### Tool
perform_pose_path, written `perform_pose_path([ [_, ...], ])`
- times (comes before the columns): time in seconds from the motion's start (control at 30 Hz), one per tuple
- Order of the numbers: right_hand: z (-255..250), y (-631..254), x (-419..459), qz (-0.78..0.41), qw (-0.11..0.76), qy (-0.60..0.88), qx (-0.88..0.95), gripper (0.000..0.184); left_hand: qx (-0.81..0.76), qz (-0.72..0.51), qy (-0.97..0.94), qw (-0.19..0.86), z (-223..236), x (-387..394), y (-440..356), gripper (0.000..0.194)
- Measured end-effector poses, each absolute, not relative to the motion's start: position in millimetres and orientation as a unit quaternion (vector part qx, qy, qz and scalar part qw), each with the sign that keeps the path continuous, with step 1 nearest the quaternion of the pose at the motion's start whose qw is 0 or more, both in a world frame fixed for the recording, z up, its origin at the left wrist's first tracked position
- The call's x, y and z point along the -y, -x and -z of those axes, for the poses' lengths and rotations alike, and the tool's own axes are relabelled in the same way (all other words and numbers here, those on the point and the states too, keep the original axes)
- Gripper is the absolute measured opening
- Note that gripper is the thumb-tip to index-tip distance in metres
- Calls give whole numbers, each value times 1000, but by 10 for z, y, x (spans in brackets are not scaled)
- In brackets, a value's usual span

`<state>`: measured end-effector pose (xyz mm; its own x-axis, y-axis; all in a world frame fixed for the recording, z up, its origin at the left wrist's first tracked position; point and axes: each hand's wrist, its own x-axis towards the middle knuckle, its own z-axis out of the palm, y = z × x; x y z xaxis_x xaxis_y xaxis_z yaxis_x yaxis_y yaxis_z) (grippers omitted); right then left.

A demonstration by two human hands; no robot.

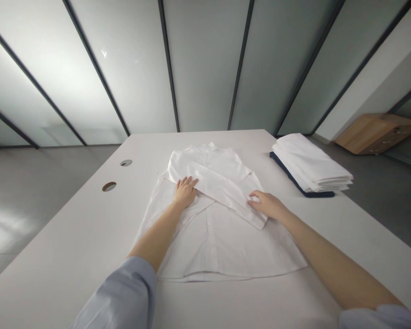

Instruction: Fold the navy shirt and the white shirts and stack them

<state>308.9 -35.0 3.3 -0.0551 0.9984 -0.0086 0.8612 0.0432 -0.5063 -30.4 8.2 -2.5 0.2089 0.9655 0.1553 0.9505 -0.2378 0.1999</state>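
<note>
A white button-up shirt [205,242] lies spread front up on the table, its collar at the far side and its hem towards me. Both sleeves are folded inward across the chest, one overlapping the other. My left hand [186,192] rests flat with fingers apart on the folded sleeve, left of the button placket. On the other side, my right hand [266,204] has its thumb and fingers curled at the sleeve [233,194], near its cuff end, with white cloth between the fingertips.
To the right, a stack of folded white cloth [310,162] sits on a dark navy folded piece [315,195] near the edge of the white table [71,246]. Two round holes are cut in the tabletop at left. Frosted glass panels [205,64] stand behind; a wooden cabinet [376,132] is at far right.
</note>
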Motion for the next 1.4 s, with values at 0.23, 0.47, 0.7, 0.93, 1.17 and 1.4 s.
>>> perform_pose_path([
  [0.23, -162, -3154, 413, -380, 331, 638, 583, 43, -638, -111, -762, 17, 5, -62, 314, 52],
  [0.47, -260, -3309, 428, -420, 224, 591, 651, 23, -693, -105, -714, 0, -37, -40, 330, 65],
  [0.7, -332, -3381, 208, -248, 159, 662, 689, 38, -695, -77, -715, 16, -44, -43, 361, 57],
  [0.93, -292, -2957, 49, -204, 244, 569, 758, 38, -701, -77, -708, 24, -51, -41, 369, 59],
  [1.17, 37, -2801, 68, -279, 310, 561, 715, 35, -657, -112, -745, 23, 21, -114, 467, 52],
  [1.4, -2, -3029, 53, -352, 397, 564, 633, 33, -618, -121, -777, -2, 60, -232, 628, 51],
])
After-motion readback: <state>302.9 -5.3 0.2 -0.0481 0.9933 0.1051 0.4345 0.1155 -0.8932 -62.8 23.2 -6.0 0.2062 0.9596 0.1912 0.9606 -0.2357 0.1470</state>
